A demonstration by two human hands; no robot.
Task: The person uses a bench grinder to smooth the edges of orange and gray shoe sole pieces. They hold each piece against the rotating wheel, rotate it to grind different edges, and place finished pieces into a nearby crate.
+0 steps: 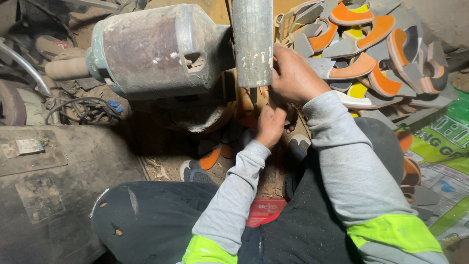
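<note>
My left hand is closed on a grey and orange shoe sole piece, pressed up under the grey metal housing of a motor-driven machine. My right hand grips the same piece from the right, right against the housing. Most of the sole piece is hidden by both hands and the housing. I wear grey sleeves with bright green bands and dark trousers.
A big heap of grey and orange sole pieces lies at the upper right. A green printed sack is at the right. More sole pieces lie on the dirt floor below the machine. Cables and a dark dusty slab sit left.
</note>
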